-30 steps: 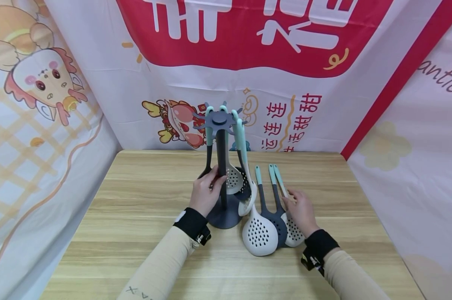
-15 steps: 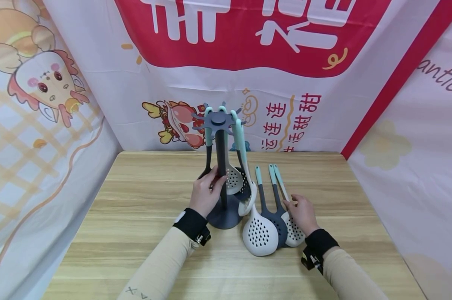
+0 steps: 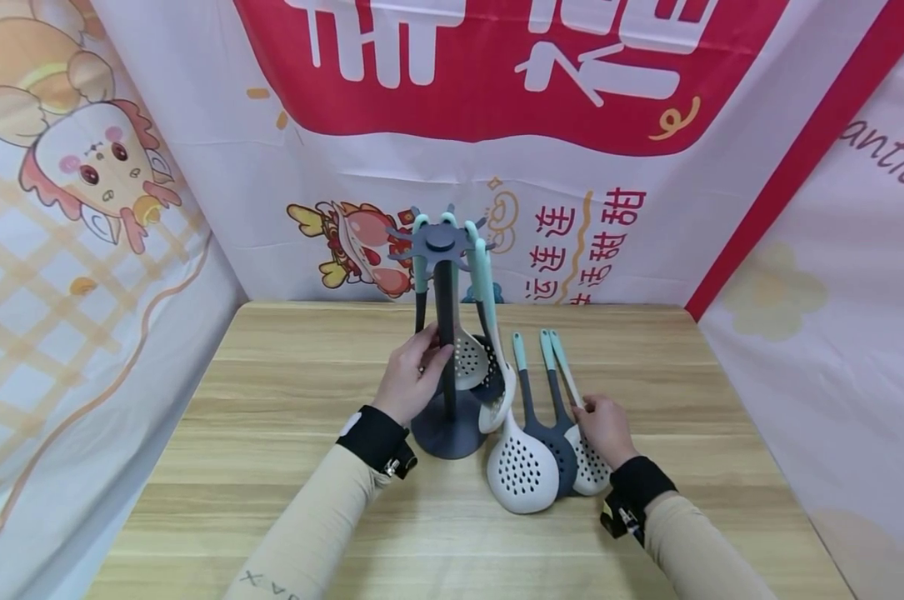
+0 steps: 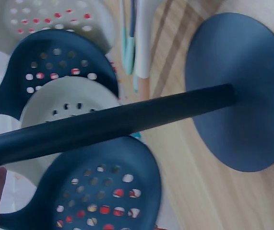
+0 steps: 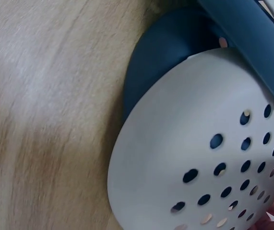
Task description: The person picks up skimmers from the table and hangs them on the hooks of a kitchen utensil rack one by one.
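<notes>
My left hand (image 3: 410,379) grips the dark post of an upright utensil stand (image 3: 446,308). Pale-green handles hang from hooks at its top, among them a grey skimmer (image 3: 470,358) and dark skimmers. In the left wrist view the post crosses to its round base (image 4: 242,129), with perforated heads such as a dark skimmer (image 4: 105,167) beside it. My right hand (image 3: 607,429) pinches the handle of a white skimmer (image 3: 590,467) lying on the table. The right wrist view shows a pale perforated head (image 5: 189,143) close up, with a dark one behind it.
Left of the held skimmer, a dark skimmer (image 3: 564,454) and a larger white skimmer (image 3: 522,475) lie partly overlapped on the wooden table (image 3: 287,400). Printed cloth (image 3: 392,158) hangs behind the table and at both sides.
My right hand has shifted down slightly along the white skimmer's handle. The left hand stays on the stand's post, and the utensils keep their places.
</notes>
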A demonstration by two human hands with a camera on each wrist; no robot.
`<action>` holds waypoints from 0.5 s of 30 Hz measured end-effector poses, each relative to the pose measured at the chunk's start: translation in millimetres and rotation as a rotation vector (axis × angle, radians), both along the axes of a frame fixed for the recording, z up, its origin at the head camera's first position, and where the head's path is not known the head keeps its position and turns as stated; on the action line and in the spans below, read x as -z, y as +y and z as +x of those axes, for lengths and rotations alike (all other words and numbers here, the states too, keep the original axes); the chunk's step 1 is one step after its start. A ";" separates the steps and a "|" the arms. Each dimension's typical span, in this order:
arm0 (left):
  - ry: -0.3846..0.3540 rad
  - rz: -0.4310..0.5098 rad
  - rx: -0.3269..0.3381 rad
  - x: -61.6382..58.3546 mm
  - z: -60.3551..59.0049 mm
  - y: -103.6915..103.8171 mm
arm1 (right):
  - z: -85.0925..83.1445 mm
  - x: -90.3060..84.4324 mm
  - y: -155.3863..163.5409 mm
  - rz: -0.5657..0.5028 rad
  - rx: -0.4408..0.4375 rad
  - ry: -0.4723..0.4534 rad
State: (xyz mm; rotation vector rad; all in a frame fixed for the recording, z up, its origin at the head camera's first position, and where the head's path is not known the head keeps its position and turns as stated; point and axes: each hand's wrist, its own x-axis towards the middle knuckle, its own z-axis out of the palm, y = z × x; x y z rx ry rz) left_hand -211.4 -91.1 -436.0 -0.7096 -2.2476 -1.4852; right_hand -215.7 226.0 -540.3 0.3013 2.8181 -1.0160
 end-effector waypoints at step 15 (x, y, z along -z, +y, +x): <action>-0.006 -0.010 0.024 -2.4 -5.1 0.4 | -1.8 -2.4 3.7 -0.051 0.028 -0.009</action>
